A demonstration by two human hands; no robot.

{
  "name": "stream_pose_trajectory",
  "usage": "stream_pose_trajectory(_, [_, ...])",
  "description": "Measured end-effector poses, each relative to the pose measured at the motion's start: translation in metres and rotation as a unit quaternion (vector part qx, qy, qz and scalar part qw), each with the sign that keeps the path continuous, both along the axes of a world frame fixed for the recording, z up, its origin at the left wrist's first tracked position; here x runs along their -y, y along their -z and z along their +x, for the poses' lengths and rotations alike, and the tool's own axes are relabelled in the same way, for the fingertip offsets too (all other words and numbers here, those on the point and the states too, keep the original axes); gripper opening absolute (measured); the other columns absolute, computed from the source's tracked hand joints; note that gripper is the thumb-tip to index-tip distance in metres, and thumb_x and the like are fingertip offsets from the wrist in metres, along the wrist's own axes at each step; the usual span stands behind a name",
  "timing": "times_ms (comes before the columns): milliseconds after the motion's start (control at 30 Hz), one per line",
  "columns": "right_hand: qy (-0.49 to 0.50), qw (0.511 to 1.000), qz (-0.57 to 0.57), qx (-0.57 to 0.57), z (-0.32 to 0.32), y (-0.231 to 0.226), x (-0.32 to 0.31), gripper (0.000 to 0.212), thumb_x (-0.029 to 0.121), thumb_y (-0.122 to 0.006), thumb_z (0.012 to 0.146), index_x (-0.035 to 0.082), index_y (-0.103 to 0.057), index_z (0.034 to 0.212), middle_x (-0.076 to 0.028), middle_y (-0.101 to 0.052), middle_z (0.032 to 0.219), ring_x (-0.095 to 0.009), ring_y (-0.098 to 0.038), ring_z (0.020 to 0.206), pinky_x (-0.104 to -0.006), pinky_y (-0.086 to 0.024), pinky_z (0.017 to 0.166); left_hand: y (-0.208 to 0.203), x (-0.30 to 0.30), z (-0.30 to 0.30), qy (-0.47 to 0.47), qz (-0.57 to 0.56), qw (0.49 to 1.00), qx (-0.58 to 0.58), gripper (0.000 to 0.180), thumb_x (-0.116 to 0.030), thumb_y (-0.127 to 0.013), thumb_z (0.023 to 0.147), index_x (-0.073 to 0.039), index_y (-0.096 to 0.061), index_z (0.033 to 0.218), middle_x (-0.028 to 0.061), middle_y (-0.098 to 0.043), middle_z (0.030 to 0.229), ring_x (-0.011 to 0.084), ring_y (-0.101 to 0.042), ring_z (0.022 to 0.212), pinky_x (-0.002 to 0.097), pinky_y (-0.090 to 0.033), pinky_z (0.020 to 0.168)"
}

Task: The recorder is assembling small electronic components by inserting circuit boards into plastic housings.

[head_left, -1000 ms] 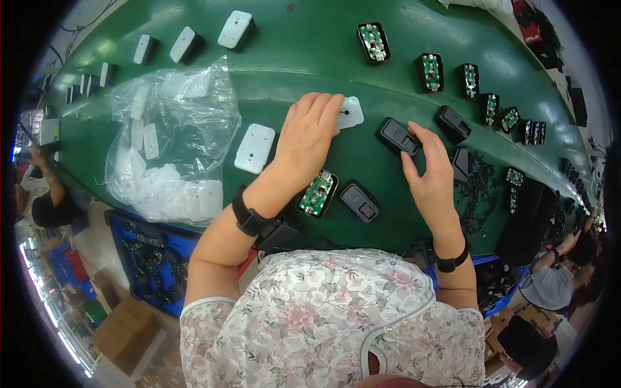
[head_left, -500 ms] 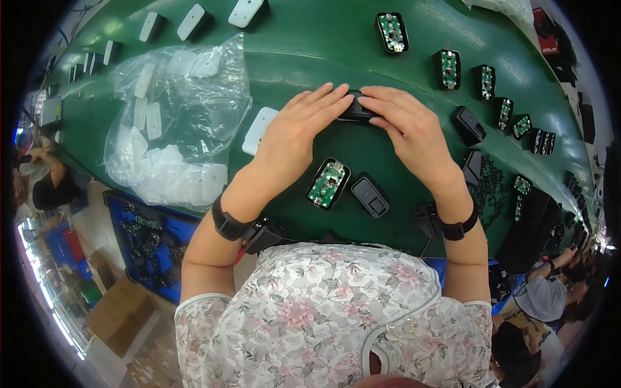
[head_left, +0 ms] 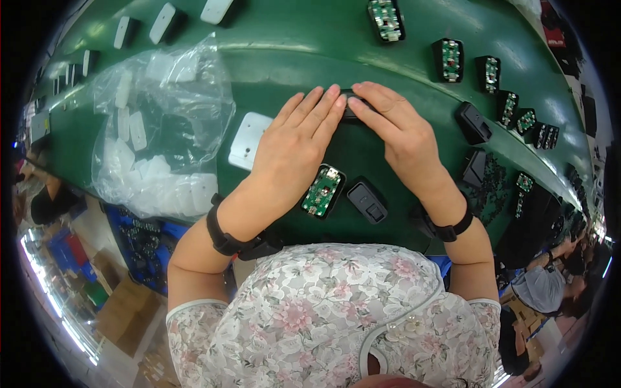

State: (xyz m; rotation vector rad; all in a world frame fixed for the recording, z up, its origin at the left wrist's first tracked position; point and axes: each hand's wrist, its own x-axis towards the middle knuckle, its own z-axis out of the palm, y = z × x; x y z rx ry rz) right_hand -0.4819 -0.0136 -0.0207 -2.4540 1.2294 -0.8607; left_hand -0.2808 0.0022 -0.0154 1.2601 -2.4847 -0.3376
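A black plastic case (head_left: 350, 111) lies on the green table in front of me, mostly covered by my hands. My left hand (head_left: 299, 136) grips it from the left, fingers long and slightly fanned over its top. From the right, my right hand (head_left: 401, 126) holds the same case with its fingers close together; both thumbs are largely hidden. Nearer to me sits an open black case with a green circuit board (head_left: 323, 191), partly beside my left wrist. Right of that rests a black cover with a rectangular recess (head_left: 367, 202). A white plate (head_left: 248, 142) touches my left hand's outer side.
A clear bag (head_left: 162, 139) of white plates spreads at the left. White-topped cases (head_left: 167, 23) stand at the far left. Several black cases with circuit boards (head_left: 447, 60) line the right, near a dark pile of small parts (head_left: 493, 187). A blue bin (head_left: 139, 239) is below the table edge.
My left hand has turned flatter over the black case, its fingers now more spread. My right hand has shifted slightly over it. The whole view has swung a little, moving the bag leftward.
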Motion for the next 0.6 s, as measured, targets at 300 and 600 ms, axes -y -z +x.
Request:
stream_pose_trajectory(300, [0.086, 0.995, 0.005, 0.051, -0.015, 0.005, 0.034, 0.033, 0.016, -0.065, 0.084, 0.007, -0.062, 0.115, -0.012, -0.06, 0.121, -0.031, -0.057, 0.108, -0.0374, -0.048, 0.091, 0.008, 0.055, -0.03, -0.037, -0.04, 0.997, 0.051, 0.038, -0.021, -0.068, 0.08, 0.0, -0.057, 0.109, 0.0113, -0.063, 0.087, 0.0301, -0.062, 0.08, 0.0361, -0.051, 0.067])
stream_pose_trajectory(600, [0.454, 0.885, 0.086, 0.055, -0.162, -0.061, -0.084, 0.047, 0.02, -0.075, 0.076, 0.007, -0.06, 0.119, -0.01, -0.062, 0.104, -0.02, -0.062, 0.084, -0.0328, -0.051, 0.076, 0.003, 0.182, 0.053, -0.128, 0.43, 0.862, -0.237, 0.037, -0.03, -0.052, 0.097, 0.002, -0.053, 0.114, 0.0132, -0.068, 0.09, 0.0125, -0.063, 0.07, 0.0242, -0.053, 0.067])
